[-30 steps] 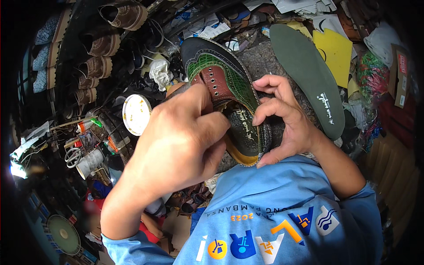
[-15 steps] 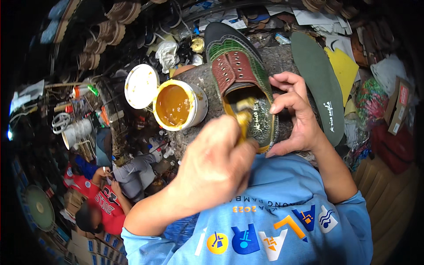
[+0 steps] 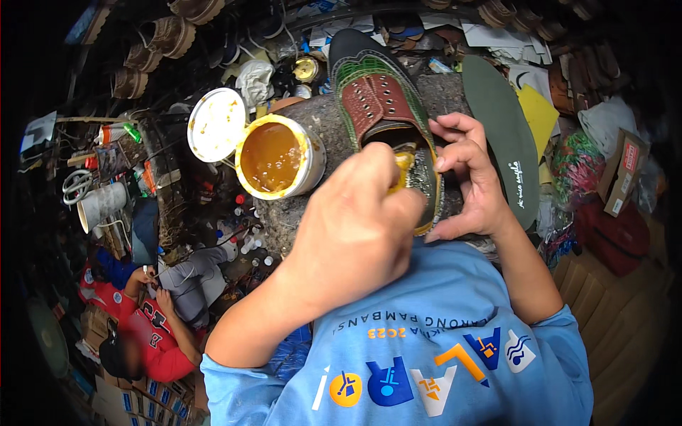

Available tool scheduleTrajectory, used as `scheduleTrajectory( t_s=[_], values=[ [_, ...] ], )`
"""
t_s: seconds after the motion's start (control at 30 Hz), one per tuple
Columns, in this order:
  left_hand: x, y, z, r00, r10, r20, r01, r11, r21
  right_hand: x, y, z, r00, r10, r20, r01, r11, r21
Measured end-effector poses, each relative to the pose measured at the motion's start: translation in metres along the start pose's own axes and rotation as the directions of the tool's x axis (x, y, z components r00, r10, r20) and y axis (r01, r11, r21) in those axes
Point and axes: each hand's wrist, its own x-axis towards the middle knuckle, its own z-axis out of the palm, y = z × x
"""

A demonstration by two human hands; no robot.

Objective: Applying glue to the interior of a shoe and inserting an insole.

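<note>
A lace-up shoe (image 3: pixel 380 99) with black toe, green textured sides and brown eyelet panels lies toe away from me on a dark, rough work block (image 3: pixel 284 224). My left hand (image 3: pixel 352 224) is closed round a short brush (image 3: pixel 403 169) smeared yellow, its end inside the shoe's opening. The hand hides most of the brush. At the shoe's right rim and heel, my right hand (image 3: pixel 472 184) grips with fingertips and thumb. Left of the shoe stands a white tub (image 3: pixel 317 157) of amber, glue-like paste. A grey-green insole (image 3: pixel 501 131) lies to the right.
The tub's smeared lid (image 3: pixel 213 126) sits beside it. Yellow sheet (image 3: pixel 538 117), a cardboard box (image 3: pixel 625 170) and plastic bags crowd the right. Shoes hang at upper left. Lower left, another person (image 3: pixel 153 326) in red sits working. Scissors (image 3: pixel 77 186) lie at left.
My left hand has moved up and slightly right with the brush, now covering more of the shoe's opening. The whole view has shifted a little. My right hand keeps its grip.
</note>
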Motion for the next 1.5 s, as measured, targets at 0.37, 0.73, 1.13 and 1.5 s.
scheduleTrajectory(
  t_s=[0.37, 0.73, 1.13, 1.5],
  values=[
    [0.001, 0.001, -0.013, 0.996, 0.032, 0.088, -0.026, 0.997, -0.069, 0.001, -0.002, -0.001, 1.000, 0.009, 0.008, -0.009, 0.999, -0.042],
    [-0.008, 0.002, -0.033, 0.998, -0.069, -0.009, 0.066, 0.981, -0.181, 0.000, 0.000, 0.001, 1.000, 0.013, 0.003, -0.013, 1.000, -0.018],
    [-0.015, -0.002, 0.026, 0.935, 0.010, -0.354, -0.018, 1.000, -0.021, 0.001, 0.003, -0.007, 0.997, -0.019, 0.078, 0.019, 1.000, 0.006],
    [-0.005, -0.003, 0.015, 0.946, 0.016, -0.324, -0.038, 0.997, -0.061, 0.000, 0.004, -0.002, 0.998, -0.018, 0.062, 0.016, 0.999, 0.044]
  ],
)
